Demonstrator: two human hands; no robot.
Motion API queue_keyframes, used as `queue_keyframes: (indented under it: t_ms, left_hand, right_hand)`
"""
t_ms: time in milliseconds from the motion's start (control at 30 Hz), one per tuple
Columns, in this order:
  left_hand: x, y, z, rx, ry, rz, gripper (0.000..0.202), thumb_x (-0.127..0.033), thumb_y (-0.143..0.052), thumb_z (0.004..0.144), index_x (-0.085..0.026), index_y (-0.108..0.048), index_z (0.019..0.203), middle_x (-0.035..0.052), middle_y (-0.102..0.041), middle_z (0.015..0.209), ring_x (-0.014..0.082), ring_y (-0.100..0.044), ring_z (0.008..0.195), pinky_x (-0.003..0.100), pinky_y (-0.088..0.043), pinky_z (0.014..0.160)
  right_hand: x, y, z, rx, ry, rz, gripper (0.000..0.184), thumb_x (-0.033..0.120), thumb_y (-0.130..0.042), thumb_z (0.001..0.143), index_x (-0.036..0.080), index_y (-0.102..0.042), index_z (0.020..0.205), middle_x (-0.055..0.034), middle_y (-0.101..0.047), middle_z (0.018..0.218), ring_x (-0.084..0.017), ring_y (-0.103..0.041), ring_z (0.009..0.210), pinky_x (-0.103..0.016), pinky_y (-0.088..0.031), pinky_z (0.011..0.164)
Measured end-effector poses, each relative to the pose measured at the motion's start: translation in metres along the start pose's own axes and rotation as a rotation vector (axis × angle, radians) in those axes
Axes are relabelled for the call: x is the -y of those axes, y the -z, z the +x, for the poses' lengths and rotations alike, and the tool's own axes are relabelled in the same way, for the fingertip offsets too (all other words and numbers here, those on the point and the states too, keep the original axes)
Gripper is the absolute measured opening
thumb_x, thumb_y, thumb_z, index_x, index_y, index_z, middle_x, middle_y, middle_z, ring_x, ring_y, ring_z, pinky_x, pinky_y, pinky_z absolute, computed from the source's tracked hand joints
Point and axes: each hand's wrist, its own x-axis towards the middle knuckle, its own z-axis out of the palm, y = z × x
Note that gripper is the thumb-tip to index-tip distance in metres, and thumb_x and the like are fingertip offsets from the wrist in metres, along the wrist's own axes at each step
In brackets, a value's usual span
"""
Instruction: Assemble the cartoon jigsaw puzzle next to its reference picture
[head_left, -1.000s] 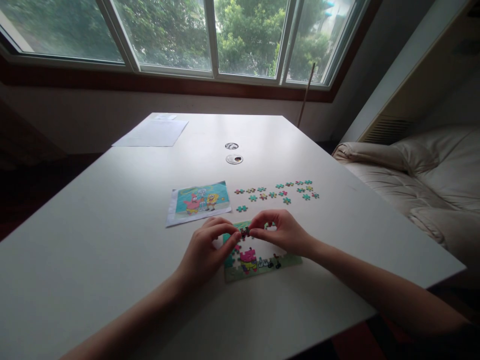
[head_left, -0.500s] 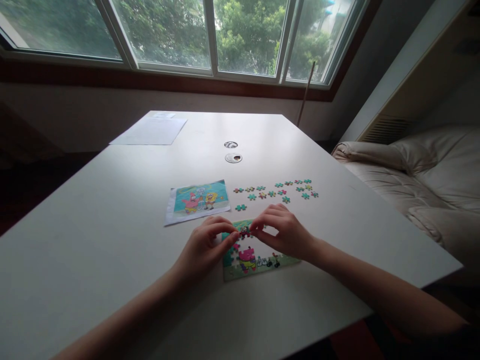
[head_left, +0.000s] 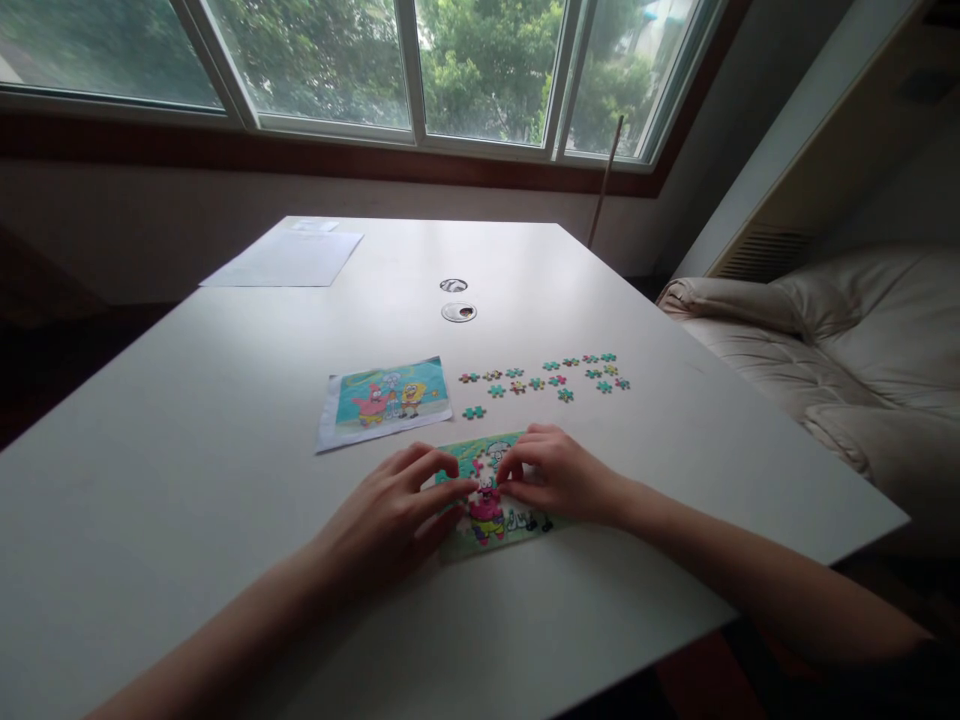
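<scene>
A partly assembled jigsaw puzzle [head_left: 480, 545] lies on the table under both hands, with a pink cartoon figure on its left half. My right hand [head_left: 559, 470] pinches a small puzzle piece [head_left: 487, 488] at the top of that figure. From the other side, my left hand [head_left: 397, 500] reaches over the puzzle's left edge. One of its fingertips touches the piece, while another finger curls apart from it above the board. Fingers partly cover the piece and the middle of the puzzle.
Several loose puzzle pieces [head_left: 537, 384] lie in rows beyond the puzzle. A printed reference picture [head_left: 382, 398] is at their left. Two round discs [head_left: 458, 312] and paper sheets [head_left: 285, 258] lie farther back on the white table [head_left: 187, 450]. A pale sofa [head_left: 750, 340] stands at right.
Both hands have brought the puzzle piece down from the upper part of the puzzle to the top of the pink figure. My left hand's fingers have spread apart. The view has shifted slightly.
</scene>
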Motion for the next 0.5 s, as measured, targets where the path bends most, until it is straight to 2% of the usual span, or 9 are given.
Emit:
queue_keyframes:
  t_ms: [167, 500]
  left_hand:
    - [-0.0035, -0.0013, 0.0016, 0.073, -0.012, 0.032, 0.025, -0.023, -0.049, 0.090, -0.027, -0.062, 0.111, 0.0082, -0.058, 0.100, 0.0213, -0.052, 0.088, 0.037, -0.049, 0.076]
    - [-0.0015, -0.0048, -0.0008, 0.094, -0.029, 0.080, 0.028, -0.025, -0.050, 0.090, -0.028, -0.059, 0.116, 0.0083, -0.057, 0.105, 0.0224, -0.051, 0.091, 0.039, -0.048, 0.079]
  right_hand:
    - [-0.0007, 0.0012, -0.0010, -0.020, -0.028, -0.025, 0.004, 0.015, -0.066, 0.075, 0.019, -0.066, 0.075, 0.0003, -0.065, 0.067, -0.013, -0.055, 0.066, -0.026, -0.042, 0.070]
    - [0.0018, 0.0014, -0.0013, -0.018, -0.037, -0.034, 0.005, 0.018, -0.064, 0.078, 0.018, -0.066, 0.073, -0.0009, -0.064, 0.066, -0.014, -0.053, 0.067, -0.027, -0.043, 0.070]
